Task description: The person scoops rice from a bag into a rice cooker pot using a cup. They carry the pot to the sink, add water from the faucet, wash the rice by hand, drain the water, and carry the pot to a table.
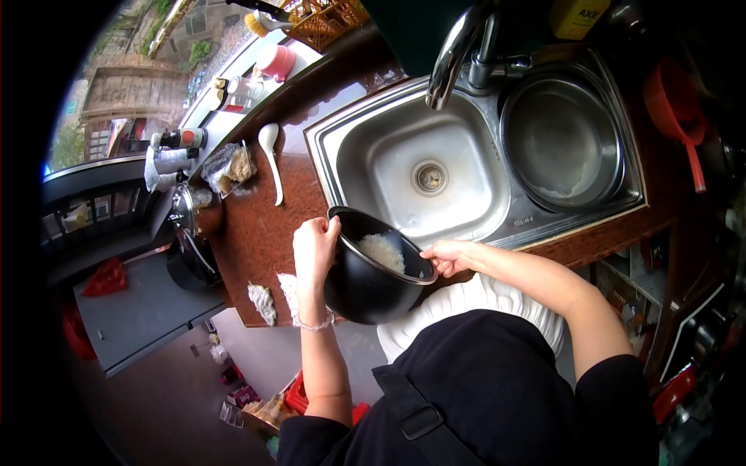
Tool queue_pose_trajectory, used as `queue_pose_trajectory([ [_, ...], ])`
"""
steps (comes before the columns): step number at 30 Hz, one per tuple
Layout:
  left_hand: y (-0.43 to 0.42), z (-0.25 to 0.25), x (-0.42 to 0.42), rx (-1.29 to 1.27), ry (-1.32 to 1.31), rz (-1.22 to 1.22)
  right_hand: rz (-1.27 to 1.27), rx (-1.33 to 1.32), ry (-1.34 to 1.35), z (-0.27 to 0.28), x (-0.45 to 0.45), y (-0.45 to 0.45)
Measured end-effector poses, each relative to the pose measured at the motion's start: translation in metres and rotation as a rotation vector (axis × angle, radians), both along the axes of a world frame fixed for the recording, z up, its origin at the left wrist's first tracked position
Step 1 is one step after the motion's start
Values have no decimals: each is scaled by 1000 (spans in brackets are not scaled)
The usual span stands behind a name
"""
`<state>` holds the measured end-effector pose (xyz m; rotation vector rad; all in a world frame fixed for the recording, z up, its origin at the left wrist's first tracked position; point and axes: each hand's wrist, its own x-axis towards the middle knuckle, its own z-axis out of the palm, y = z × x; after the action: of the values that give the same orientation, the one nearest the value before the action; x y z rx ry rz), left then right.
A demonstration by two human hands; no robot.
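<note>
A black rice cooker pot, tilted toward the sink, is held between my two hands at the counter's front edge. White rice lies inside it. My left hand grips the rim on the left with closed fingers. On the right side of the rim, my right hand pinches the edge. Just beyond the pot is the steel sink, its drain uncovered. Above the basin hangs the chrome faucet; no water shows running from it.
A large metal pan fills the right basin. On the left counter lie a white spoon, a plastic bag and a crumpled cloth. A red ladle is at the right, a yellow AXE bottle behind the faucet.
</note>
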<state>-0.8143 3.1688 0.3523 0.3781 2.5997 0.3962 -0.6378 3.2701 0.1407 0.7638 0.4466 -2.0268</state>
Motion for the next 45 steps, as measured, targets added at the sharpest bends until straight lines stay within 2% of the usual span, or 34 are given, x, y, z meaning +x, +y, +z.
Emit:
queue_pose_trajectory([
  [2,-4,-3,-1,9,4,-27,10,-7,14,-7,1,-3],
  [6,-22,4,4,25,65,-117,-60,56,-53,15,4,-3],
  [7,-30,9,7,68,15,-61,-77,96,-5,25,5,-1],
  [9,-40,29,20,153,-155,165,-118,266,125,45,7,13],
  [12,-71,24,29,447,-296,252,-188,618,337,68,6,35],
  [14,-83,8,35,610,-354,379,-220,958,476,62,-1,46],
  [15,-85,-1,37,695,-385,441,-191,1173,567,77,-4,57],
  [17,-83,-18,39,834,-523,481,-232,1415,691,98,-8,72],
  [19,-62,-33,46,781,-509,630,-176,1522,684,130,-12,89],
  [21,-54,-59,48,872,-654,645,-239,1616,639,150,-16,97],
  [22,-49,-76,48,901,-737,701,-295,1701,712,151,-17,100],
  [23,-44,-94,47,928,-818,759,-314,1663,725,155,-18,102],
  [25,-35,-117,50,794,-1058,779,-356,1584,755,175,-21,104],
  [26,-28,-122,58,720,-1072,765,-364,1611,818,166,-22,104],
  [29,-30,-170,66,558,-1206,694,-161,1654,769,177,-17,113],
  [31,-20,-161,69,534,-1190,709,-203,1584,791,179,-14,125],
  [33,-13,-156,68,564,-1133,710,-404,1423,816,145,-11,138],
  [35,0,-140,65,535,-924,628,-288,1422,734,139,-8,159],
  [37,8,-134,58,557,-767,598,-40,1655,681,129,-10,182],
  [38,14,-129,54,538,-721,585,-138,1758,705,116,-13,192],
  [40,17,-136,48,531,-616,533,-396,2160,636,122,-24,218],
  [41,18,-141,44,517,-571,502,-374,2504,529,129,-29,228],
  [42,20,-141,41,501,-561,487,-362,2655,439,127,-34,242],
  [45,24,-141,27,448,-558,440,-7,2759,486,109,-41,272],
])
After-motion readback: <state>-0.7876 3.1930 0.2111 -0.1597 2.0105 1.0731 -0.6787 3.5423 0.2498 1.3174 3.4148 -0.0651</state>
